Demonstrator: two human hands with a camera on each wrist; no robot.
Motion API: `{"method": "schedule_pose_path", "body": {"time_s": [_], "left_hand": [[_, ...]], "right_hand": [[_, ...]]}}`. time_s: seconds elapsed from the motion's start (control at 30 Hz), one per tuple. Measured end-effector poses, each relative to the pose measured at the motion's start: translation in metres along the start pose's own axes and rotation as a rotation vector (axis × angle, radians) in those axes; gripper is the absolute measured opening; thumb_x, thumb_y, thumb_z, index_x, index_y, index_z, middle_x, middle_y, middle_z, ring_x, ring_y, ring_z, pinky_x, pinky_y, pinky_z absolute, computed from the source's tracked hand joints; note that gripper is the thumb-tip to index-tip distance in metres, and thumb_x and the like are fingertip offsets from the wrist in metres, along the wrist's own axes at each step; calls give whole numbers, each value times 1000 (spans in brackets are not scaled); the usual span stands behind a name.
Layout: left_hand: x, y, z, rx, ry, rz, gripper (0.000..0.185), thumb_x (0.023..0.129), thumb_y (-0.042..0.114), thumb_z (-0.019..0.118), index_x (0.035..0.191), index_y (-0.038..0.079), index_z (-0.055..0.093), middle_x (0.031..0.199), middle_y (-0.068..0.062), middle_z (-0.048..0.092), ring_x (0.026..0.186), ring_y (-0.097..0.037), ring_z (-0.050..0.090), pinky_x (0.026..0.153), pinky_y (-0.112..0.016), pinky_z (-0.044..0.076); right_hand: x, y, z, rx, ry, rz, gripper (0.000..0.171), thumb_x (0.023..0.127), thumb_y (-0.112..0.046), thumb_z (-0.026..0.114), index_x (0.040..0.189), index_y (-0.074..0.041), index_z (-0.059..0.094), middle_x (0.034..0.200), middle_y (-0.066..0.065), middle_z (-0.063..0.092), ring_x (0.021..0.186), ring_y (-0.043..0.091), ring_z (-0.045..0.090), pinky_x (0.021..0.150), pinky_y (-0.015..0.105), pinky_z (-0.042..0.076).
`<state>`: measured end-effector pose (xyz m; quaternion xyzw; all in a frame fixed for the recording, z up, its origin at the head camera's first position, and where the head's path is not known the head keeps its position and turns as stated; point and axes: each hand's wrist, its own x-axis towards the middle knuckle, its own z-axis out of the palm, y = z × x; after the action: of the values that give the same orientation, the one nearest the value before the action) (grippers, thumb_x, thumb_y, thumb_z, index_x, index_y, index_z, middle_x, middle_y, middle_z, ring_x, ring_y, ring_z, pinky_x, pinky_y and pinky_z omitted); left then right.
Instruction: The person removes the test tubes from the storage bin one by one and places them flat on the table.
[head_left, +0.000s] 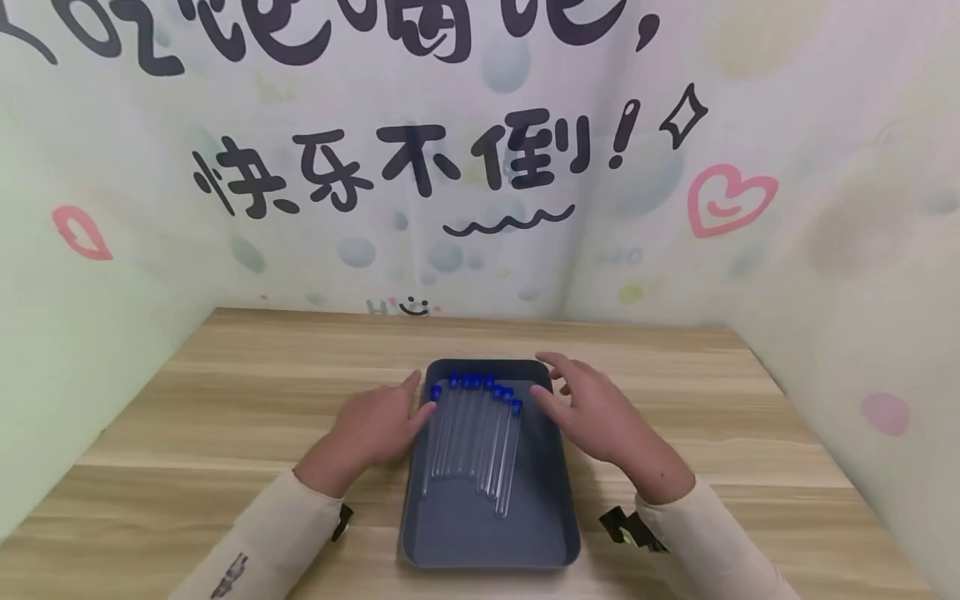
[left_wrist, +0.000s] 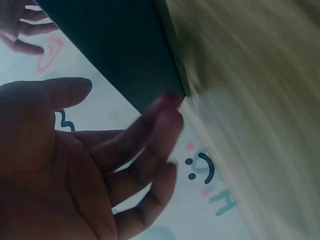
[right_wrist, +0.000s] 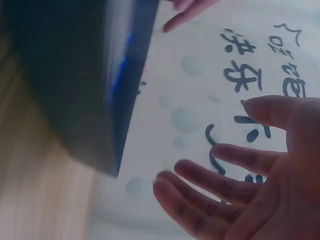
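Note:
A dark grey rectangular tray (head_left: 532, 533) lies on the wooden table. Several clear test tubes (head_left: 480, 442) with blue caps (head_left: 477, 382) lie side by side in it, caps toward the far end. My left hand (head_left: 378, 423) is beside the tray's left wall, its thumb near the leftmost cap. To the right, my right hand (head_left: 596, 410) has its thumb over the tray's right rim and its fingers spread loosely. Both wrist views show the left palm (left_wrist: 45, 165) and the right palm (right_wrist: 285, 185) with relaxed fingers and nothing held.
Wood-grain table (head_left: 262, 392) extends around the tray on all sides. Behind it hangs a pale printed cloth (head_left: 337, 250) with dark lettering, and pale walls (head_left: 847, 317) close in at both sides. Dark straps (head_left: 630, 529) sit at the wrists.

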<state>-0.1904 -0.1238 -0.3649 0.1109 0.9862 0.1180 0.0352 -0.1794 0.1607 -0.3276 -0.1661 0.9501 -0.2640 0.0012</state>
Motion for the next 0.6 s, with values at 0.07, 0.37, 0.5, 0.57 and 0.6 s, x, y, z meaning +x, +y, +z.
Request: {"method": "schedule_pose_path", "body": {"time_s": [0.07,0.37,0.5,0.57,0.6], "left_hand": [[2,0,0,-26,-14,-4,64,103,43,49,153,3,38,98,-19,72,81,-25,67,57,-36,49],[11,3,7,-192,-54,15,66,103,35,52,155,0,31,134,-22,62,94,-26,68,76,-45,56],[14,1,9,-262,-80,15,71,102,35,53,157,0,25,148,-23,50,103,-29,68,85,-48,56],[15,-3,10,-330,-108,26,69,102,30,53,158,1,23,141,-24,57,82,-23,67,70,-42,56],[16,-5,11,-371,-127,36,68,102,26,53,158,1,23,131,-25,63,74,-22,67,64,-40,56]], "right_hand": [[6,-7,-3,45,-22,-2,54,103,-39,54,150,-16,43,129,14,63,103,26,67,83,43,57],[22,-28,9,227,-83,0,46,103,-32,56,146,-18,48,120,9,68,100,21,70,79,38,58],[24,-29,19,276,-126,-10,43,101,-28,59,142,-18,52,117,11,69,85,21,70,68,32,57],[25,-29,23,303,-149,-17,42,101,-27,60,141,-17,54,115,11,69,81,23,70,64,30,55],[24,-29,25,317,-161,-17,42,101,-27,61,140,-17,54,115,11,68,79,24,70,63,30,55]]}}
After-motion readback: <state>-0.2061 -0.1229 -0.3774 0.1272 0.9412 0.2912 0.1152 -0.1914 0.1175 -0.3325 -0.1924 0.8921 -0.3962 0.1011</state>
